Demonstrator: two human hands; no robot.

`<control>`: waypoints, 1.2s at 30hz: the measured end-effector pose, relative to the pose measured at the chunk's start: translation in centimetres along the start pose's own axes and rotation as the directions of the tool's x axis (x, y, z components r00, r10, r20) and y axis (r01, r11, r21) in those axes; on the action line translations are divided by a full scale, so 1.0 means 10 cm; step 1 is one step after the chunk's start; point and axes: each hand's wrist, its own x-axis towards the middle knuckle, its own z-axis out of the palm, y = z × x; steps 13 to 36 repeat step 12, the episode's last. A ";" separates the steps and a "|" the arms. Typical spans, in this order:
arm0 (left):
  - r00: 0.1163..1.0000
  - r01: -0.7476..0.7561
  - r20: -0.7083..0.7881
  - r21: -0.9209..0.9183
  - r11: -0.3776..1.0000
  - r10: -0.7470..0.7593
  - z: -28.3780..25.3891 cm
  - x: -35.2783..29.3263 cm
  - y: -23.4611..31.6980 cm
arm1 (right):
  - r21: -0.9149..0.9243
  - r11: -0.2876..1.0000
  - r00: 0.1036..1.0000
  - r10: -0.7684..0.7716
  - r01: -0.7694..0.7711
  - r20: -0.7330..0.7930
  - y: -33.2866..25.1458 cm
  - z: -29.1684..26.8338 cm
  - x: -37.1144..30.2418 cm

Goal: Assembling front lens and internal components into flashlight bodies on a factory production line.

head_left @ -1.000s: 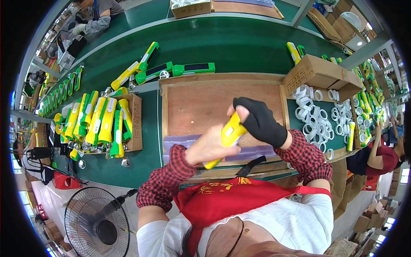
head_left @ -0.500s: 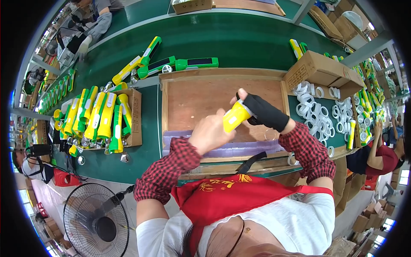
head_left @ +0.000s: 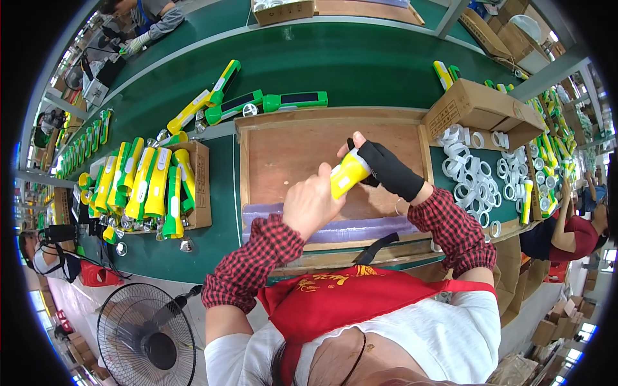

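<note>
A yellow flashlight [head_left: 348,176] is held tilted over the wooden tray, between both of my hands. My bare left hand [head_left: 311,201] is closed round its lower body. At the wide head end, my right hand [head_left: 384,168], in a black fingerless glove, wraps the rim; what sits on that end is mostly hidden by the fingers. Below lies the shallow wooden tray [head_left: 277,154], with clear purplish plastic sleeves [head_left: 360,228] along its near side. Right of the tray spreads a heap of white plastic rings [head_left: 473,183].
At left, a cardboard box [head_left: 201,186] is piled with yellow and green flashlights [head_left: 149,186]. More flashlights [head_left: 295,100] lie beyond the tray. A tipped carton [head_left: 479,106] stands behind the rings. A black fan [head_left: 147,338] is at lower left. Co-workers sit at upper left and far right.
My hands and the flashlight have shifted slightly left, and the flashlight's angle is a little steeper. The co-worker's gloved hand at upper left has moved.
</note>
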 end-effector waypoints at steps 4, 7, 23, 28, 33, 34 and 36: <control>0.995 -0.048 -0.084 0.125 0.991 0.058 0.00 -0.16 0.04 | 0.110 0.992 0.998 0.065 -0.067 0.025 0.06 0.05 -0.05; 0.997 -0.040 -0.066 0.093 0.995 0.046 -0.02 -0.21 0.04 | 0.084 0.990 0.992 0.116 -0.112 -0.044 0.06 0.14 -0.05; 0.984 -0.020 0.152 -0.410 0.912 0.090 -0.11 -0.20 -0.01 | -0.439 0.835 0.921 -0.387 0.333 -0.038 0.01 0.24 -0.18; 0.984 -0.020 0.152 -0.410 0.912 0.090 -0.11 -0.20 -0.01 | -0.439 0.835 0.921 -0.387 0.333 -0.038 0.01 0.24 -0.18; 0.984 -0.020 0.152 -0.410 0.912 0.090 -0.11 -0.20 -0.01 | -0.439 0.835 0.921 -0.387 0.333 -0.038 0.01 0.24 -0.18; 0.984 -0.020 0.152 -0.410 0.912 0.090 -0.11 -0.20 -0.01 | -0.439 0.835 0.921 -0.387 0.333 -0.038 0.01 0.24 -0.18; 0.984 -0.020 0.152 -0.410 0.912 0.090 -0.11 -0.20 -0.01 | -0.439 0.835 0.921 -0.387 0.333 -0.038 0.01 0.24 -0.18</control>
